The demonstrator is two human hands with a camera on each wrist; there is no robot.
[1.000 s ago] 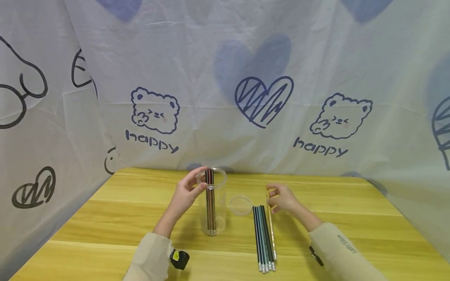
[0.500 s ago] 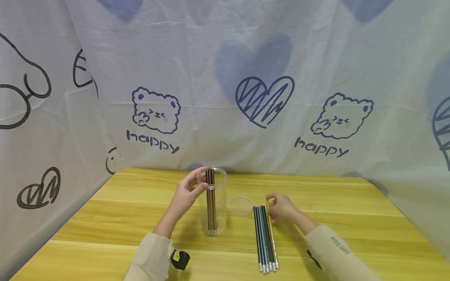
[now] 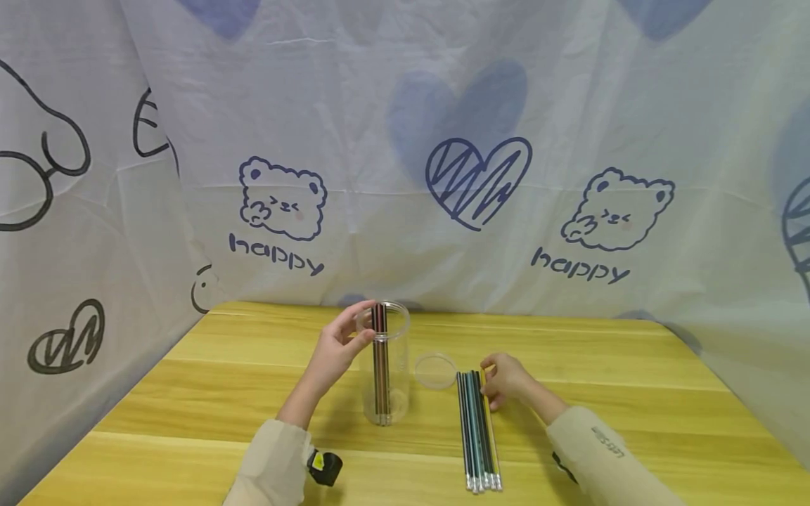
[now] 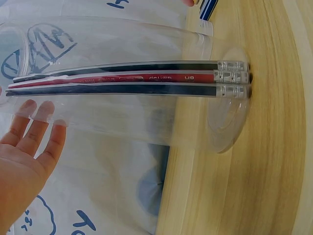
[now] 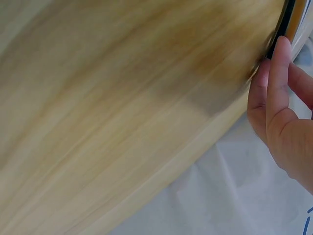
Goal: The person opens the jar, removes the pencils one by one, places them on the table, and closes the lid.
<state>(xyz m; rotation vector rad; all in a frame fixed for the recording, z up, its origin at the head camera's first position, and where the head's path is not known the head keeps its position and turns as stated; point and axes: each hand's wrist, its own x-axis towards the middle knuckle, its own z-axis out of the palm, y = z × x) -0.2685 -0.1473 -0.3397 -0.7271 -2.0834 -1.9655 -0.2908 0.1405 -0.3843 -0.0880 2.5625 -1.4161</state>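
My left hand (image 3: 333,351) grips the upper part of a tall clear plastic jar (image 3: 400,372), thumb in front and fingers behind its rim. The jar stands upright without a lid. Inside it lean several pencils (image 3: 381,379), eraser ends down; the left wrist view shows dark ones and a red one (image 4: 122,78). My right hand (image 3: 508,379) pinches the upper end of a yellow pencil (image 3: 491,429), which lies along the right side of a row of dark and teal pencils (image 3: 473,429). In the right wrist view, my fingers cover part of the yellow pencil (image 5: 295,19).
A clear round lid (image 3: 435,370) lies on the wooden table (image 3: 202,400) between the jar and the pencil row. A printed white cloth (image 3: 380,211) hangs behind the table's far edge and along the left side.
My right hand has drawn the yellow pencil toward me and against the row, its eraser end now level with the others. My left hand and the jar have stayed put.
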